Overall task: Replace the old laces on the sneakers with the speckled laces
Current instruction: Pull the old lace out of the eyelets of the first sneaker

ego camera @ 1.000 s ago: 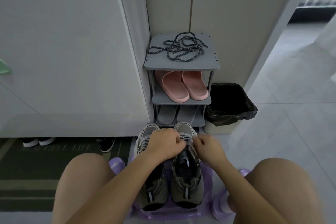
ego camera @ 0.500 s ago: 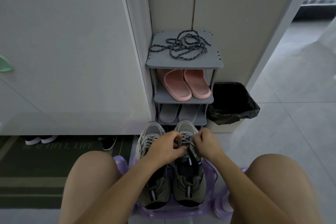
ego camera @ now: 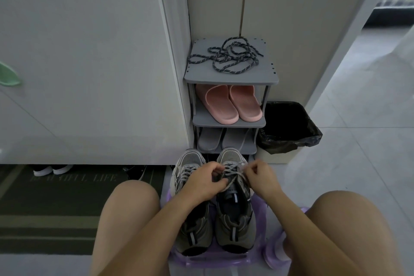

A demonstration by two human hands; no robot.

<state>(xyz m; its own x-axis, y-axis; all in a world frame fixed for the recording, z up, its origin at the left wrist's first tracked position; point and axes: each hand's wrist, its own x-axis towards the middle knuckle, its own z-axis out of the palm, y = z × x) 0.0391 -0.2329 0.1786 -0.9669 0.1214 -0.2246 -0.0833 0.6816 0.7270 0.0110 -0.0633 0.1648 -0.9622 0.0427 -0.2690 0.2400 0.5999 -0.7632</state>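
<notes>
Your left hand (ego camera: 201,182) and right hand (ego camera: 261,177) are both clenched on the old laces (ego camera: 233,170) of the sneaker on your right, fingers curled and pinching the grey cord from either side near the toe end of the lacing. The two sneakers (ego camera: 235,226) stand side by side, toes away from you, on a translucent purple stool (ego camera: 215,261) between your bare knees (ego camera: 132,206). Your left forearm crosses over the other sneaker and hides much of its middle. Just beyond the toes a grey shoe rack (ego camera: 233,78) stands against the wall, with pink slippers (ego camera: 228,105) on its second shelf and grey slippers (ego camera: 210,141) on the one below. A bin (ego camera: 275,158) lined with a black bag sits just right of the rack. A dark doormat (ego camera: 56,208) lies on the floor to your left, with white shoes (ego camera: 52,169) under the cabinet behind it. The speckled laces (ego camera: 231,55) lie in a loose tangle on the rack's top shelf, straight ahead of the sneakers and well apart from both hands
</notes>
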